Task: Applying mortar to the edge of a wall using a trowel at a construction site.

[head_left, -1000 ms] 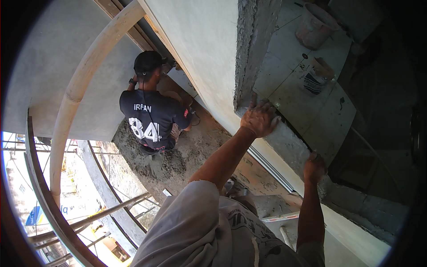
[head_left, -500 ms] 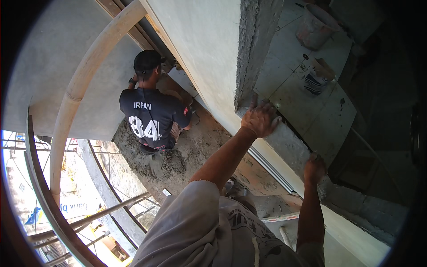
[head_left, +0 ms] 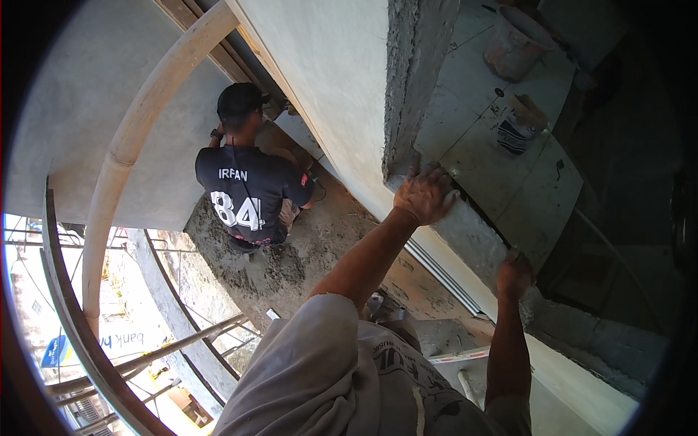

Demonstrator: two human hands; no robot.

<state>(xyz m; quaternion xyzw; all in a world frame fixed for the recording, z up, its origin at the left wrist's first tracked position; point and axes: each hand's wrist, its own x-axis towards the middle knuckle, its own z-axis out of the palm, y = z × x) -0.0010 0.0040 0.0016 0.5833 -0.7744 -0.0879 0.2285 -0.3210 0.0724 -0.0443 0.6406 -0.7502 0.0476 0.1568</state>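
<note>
My left hand (head_left: 424, 195) lies palm down on a rough grey cement sill (head_left: 465, 231), fingers spread over its far edge. Farther along the same sill, to the right and nearer me, my right hand (head_left: 515, 275) is closed in a fist. A thin dark line or strip (head_left: 481, 211) runs along the sill's inner edge between the two hands and ends at the right fist. What the right fingers wrap around is too dark to make out. Beside the left hand rises the rough-edged end of a wall (head_left: 408, 80).
A person in a black shirt and cap (head_left: 243, 174) crouches on the rough cement floor (head_left: 305, 251) to the left. Beyond the sill, a dirty bucket (head_left: 516, 45) and a torn bag (head_left: 520, 127) stand on pale tiles. A curved bamboo pole (head_left: 120, 156) and scaffolding border an open drop at left.
Both hands keep their places on the sill. The blue-and-white banner outside, below at left, has shifted and shows more of its blue part.
</note>
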